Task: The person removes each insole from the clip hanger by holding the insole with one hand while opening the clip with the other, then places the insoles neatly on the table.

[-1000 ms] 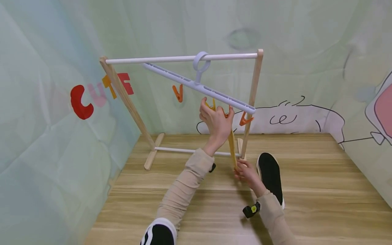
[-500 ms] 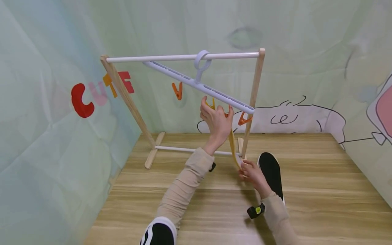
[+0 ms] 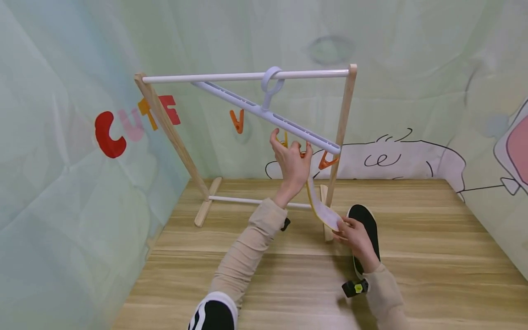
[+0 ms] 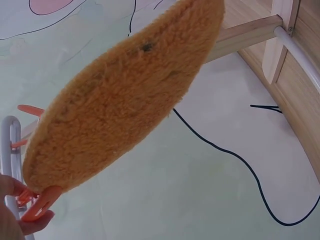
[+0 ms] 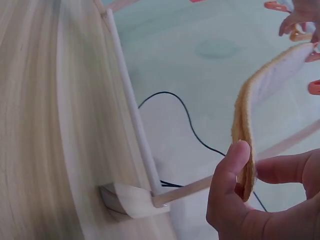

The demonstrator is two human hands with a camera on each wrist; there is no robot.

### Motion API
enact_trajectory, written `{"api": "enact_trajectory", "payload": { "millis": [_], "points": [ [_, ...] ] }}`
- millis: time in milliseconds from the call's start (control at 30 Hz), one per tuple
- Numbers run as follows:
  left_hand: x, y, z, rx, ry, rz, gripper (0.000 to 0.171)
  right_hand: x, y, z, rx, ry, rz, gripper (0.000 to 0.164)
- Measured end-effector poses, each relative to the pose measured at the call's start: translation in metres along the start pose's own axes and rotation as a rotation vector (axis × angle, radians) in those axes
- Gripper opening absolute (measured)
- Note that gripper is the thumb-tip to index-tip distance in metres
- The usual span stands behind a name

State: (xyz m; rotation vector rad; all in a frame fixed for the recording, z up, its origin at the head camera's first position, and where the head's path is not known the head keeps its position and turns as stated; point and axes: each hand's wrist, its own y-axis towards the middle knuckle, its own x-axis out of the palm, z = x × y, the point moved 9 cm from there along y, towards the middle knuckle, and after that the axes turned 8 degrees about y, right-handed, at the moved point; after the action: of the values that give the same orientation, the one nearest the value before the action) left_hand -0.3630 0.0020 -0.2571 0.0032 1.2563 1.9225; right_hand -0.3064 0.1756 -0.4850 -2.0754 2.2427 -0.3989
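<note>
A lilac hanger (image 3: 264,110) hangs tilted from the rack's white top bar, its right end lower. Under its right arm, my left hand (image 3: 294,167) pinches an orange clip (image 4: 42,204) at the upper end of a shoe insole (image 4: 120,100). The insole is fuzzy orange on one face and whitish on the other. My right hand (image 3: 356,238) pinches its lower end between thumb and fingers, and the insole bends between the hands. A yellow clip (image 3: 284,139) shows behind my left fingers. Whether the orange clip's jaws grip the insole I cannot tell.
Orange clips (image 3: 237,121) (image 3: 327,160) hang from the hanger on either side of my left hand. The wooden rack (image 3: 346,114) stands on the wood-grain surface (image 3: 412,256). One black shoe (image 3: 363,224) lies at right; another black shoe (image 3: 216,316) is at the bottom edge.
My right hand has moved right and slightly down with the insole's lower end, so its whitish face now shows. My left hand has stayed nearly in place at the clip.
</note>
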Motion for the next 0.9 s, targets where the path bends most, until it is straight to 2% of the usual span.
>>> {"api": "enact_trajectory", "payload": {
  "millis": [267,600,900],
  "points": [
    [0.002,-0.001,0.0,0.016,-0.05,-0.003,0.024,-0.012,-0.012,-0.004,-0.005,0.05,0.009,0.046],
    [0.003,-0.001,-0.001,0.01,-0.079,-0.023,0.021,-0.017,-0.02,-0.005,-0.005,0.128,-0.106,0.028],
    [0.004,-0.001,0.0,0.01,-0.093,-0.02,0.02,-0.019,-0.022,-0.001,0.006,0.169,-0.131,0.018]
  ]
}}
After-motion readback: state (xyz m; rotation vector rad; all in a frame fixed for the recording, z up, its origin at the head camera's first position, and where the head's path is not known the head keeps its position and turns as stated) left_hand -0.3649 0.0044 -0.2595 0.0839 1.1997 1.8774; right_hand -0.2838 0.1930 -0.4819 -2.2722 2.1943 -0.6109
